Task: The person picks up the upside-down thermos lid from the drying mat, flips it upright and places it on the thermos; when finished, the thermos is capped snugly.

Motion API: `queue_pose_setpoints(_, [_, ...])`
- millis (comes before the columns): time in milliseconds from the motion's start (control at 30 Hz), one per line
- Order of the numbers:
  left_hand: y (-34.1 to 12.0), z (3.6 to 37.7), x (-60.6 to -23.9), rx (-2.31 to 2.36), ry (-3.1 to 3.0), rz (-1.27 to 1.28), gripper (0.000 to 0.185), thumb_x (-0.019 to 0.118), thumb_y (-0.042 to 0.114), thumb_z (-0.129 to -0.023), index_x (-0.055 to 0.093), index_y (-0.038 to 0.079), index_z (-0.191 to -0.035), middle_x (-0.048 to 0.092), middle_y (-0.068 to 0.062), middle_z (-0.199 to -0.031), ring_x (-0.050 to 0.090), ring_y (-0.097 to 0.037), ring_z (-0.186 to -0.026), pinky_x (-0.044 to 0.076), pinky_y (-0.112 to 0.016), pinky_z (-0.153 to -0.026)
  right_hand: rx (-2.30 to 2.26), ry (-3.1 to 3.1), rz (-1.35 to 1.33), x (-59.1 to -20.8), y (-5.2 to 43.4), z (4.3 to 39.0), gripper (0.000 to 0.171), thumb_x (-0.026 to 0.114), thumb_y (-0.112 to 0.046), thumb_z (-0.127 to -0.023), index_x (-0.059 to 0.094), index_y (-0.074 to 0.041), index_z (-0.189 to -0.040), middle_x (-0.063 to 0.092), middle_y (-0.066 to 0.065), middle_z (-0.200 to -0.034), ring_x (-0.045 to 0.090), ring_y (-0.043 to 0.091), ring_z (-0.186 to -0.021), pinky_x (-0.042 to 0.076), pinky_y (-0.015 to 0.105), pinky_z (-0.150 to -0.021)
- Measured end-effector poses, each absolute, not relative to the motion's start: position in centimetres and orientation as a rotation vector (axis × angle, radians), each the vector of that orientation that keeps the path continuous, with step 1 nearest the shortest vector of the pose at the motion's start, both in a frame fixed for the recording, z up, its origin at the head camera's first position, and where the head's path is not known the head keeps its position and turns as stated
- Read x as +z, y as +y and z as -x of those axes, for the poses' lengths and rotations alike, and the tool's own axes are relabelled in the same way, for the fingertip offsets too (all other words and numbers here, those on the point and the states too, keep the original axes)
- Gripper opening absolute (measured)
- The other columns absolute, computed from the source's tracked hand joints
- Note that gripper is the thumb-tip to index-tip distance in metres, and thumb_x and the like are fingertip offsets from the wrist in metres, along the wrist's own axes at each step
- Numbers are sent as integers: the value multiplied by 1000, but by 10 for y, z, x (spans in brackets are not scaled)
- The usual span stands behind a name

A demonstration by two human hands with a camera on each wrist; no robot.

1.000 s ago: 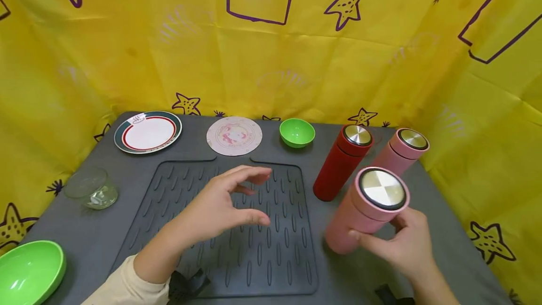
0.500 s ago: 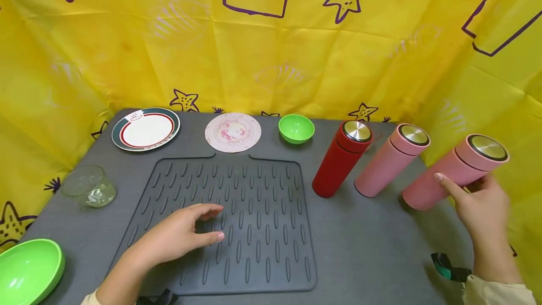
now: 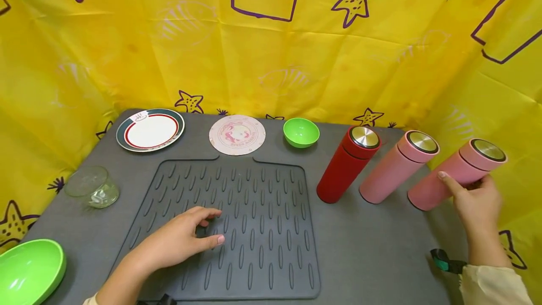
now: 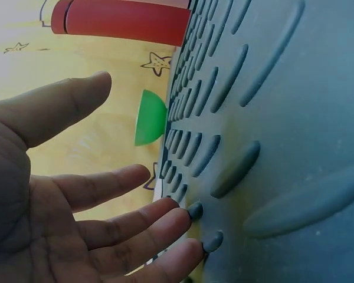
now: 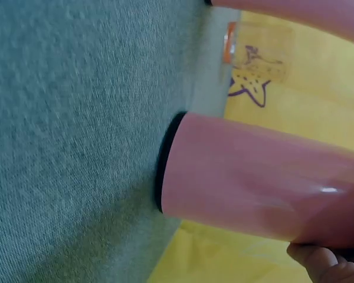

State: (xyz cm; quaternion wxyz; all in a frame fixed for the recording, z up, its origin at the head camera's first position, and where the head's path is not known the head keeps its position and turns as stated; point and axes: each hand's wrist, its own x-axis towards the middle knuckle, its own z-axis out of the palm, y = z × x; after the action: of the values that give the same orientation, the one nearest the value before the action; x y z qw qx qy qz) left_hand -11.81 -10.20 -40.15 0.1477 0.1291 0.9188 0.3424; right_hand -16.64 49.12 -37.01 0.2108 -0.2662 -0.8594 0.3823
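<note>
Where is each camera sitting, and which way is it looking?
Head: worn on the head, looking forward and down at the grey table; both hands show, left hand and right hand.
Left wrist: on the left wrist, looking along the ridged mat; palm and fingers show.
Right wrist: on the right wrist, looking at the pink bottle; only a fingertip shows.
Shared: head and left wrist both see the red bottle and small green bowl.

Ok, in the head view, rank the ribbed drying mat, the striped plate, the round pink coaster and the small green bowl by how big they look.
1. Ribbed drying mat, by far.
2. Striped plate.
3. Round pink coaster, slightly narrower than the plate.
4. Small green bowl.
The last three sit in one back row, so nearness barely skews them.
</note>
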Motion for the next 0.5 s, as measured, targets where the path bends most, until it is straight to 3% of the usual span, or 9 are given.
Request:
queue_pose_setpoints(167, [-101, 117, -401, 984, 2661, -398, 62, 72, 55, -83, 59, 19, -132, 57, 3, -123, 57, -18, -109, 47, -45, -87, 1160, -2328, 752, -370, 494, 168, 44, 82, -38, -79, 52, -30, -109, 51, -20, -89, 49, -1, -74, 41, 8, -56])
queue_pose_setpoints(333, [-101, 118, -400, 974, 2665, -424, 63, 71, 56, -83, 59, 19, -132, 57, 3, -123, 57, -18, -110, 47, -46, -88, 1211, -2275, 766, -377, 496, 169, 45, 83, -34, -78, 52, -30, -112, 53, -18, -92, 50, 1, -77, 41, 8, -57])
queue_pose_setpoints(433, [-102, 119, -399, 987, 2645, -437, 63, 71, 55, -84, 59, 17, -132, 57, 2, -124, 56, -20, -112, 46, -47, -90, 1229, -2341, 740, -379, 496, 167, 61, 79, -36, -83, 45, -27, -133, 55, -4, -117, 53, 6, -95, 44, 8, -64])
queue_pose_setpoints(500, [-104, 119, -396, 988, 2649, -455, 63, 69, 56, -85, 59, 17, -133, 56, 0, -126, 55, -22, -115, 45, -49, -93, 1269, -2348, 722, -378, 490, 162, 79, 75, -34, -87, 27, -23, -149, 43, 5, -140, 47, 13, -118, 43, 11, -85])
